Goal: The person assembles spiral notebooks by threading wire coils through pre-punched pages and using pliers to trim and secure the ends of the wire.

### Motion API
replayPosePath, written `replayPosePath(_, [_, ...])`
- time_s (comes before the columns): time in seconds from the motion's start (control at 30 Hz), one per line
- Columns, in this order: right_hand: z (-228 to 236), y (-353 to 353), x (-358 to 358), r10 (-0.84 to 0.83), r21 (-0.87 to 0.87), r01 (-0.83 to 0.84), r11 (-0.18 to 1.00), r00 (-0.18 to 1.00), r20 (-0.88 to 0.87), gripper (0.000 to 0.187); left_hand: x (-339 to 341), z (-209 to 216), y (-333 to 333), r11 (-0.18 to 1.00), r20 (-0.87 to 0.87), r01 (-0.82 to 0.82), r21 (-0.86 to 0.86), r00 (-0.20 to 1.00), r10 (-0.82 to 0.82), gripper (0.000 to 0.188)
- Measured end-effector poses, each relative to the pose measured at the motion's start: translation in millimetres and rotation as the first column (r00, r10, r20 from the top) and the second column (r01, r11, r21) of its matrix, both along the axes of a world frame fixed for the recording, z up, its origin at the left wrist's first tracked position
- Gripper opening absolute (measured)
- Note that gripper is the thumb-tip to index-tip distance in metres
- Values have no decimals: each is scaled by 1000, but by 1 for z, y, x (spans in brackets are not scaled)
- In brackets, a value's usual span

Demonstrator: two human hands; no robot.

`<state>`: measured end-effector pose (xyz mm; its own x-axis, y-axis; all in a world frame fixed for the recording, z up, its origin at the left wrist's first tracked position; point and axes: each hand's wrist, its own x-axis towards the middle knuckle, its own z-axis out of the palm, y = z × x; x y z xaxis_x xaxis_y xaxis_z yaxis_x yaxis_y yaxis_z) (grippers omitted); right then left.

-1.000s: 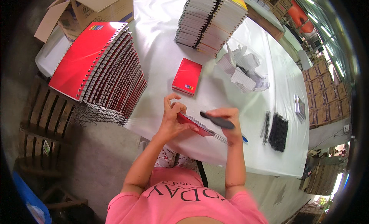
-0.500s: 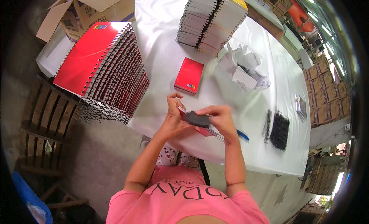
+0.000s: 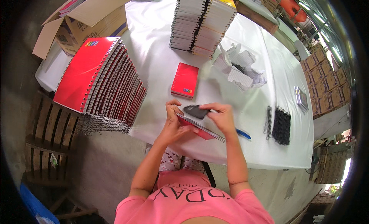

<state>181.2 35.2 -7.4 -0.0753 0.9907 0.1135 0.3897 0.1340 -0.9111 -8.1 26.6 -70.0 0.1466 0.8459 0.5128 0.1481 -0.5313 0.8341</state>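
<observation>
My left hand (image 3: 175,127) is closed round a small red spiral notebook (image 3: 204,134), its thumb pressed on the cover. A wire coil runs along the notebook's upper edge, and its loose end sticks out past the corner near my right wrist. My right hand (image 3: 222,117) pinches a dark grey, flat, rounded piece (image 3: 195,111) whose kind I cannot make out; it hovers just above the coil. Beyond my hands, a small red notebook (image 3: 185,81) lies on the white-covered table (image 3: 153,120).
A tall stack of red spiral notebooks (image 3: 88,74) stands left, before an open carton (image 3: 96,25). Another notebook stack (image 3: 192,25) rises at the back. Crumpled paper (image 3: 242,74), black coils (image 3: 281,126) and a blue-handled object (image 3: 243,134) lie right. A slatted wooden chair (image 3: 50,124) stands left.
My right hand has lifted the dark grey piece off the coil, up and slightly away, so more of the coil shows. My left hand still grips the red notebook. The view has shifted slightly.
</observation>
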Motion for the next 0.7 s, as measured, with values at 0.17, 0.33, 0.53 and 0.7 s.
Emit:
replayPosePath(0.17, [-6, -3, 92, -433, 122, 425, 897, 788, 438, 37, 1, 1, -1, 933, 418, 167, -318, 908, -20, 36])
replayPosePath(0.33, [2, -68, 94, -418, 249, 346, 905, 610, 673, 59, -6, 19, -11, 842, 471, 172, -511, 875, 107, 18])
replayPosePath(0.53, [-41, -127, 74, -379, 280, 266, 922, 482, 790, 53, 8, 52, -20, 967, 357, -170, -191, 905, 230, 28])
replayPosePath(0.7, [7, -122, 28, -327, 165, 282, 945, 807, 491, 46, 13, 68, -26, 923, 173, -369, 108, 922, 348, 34])
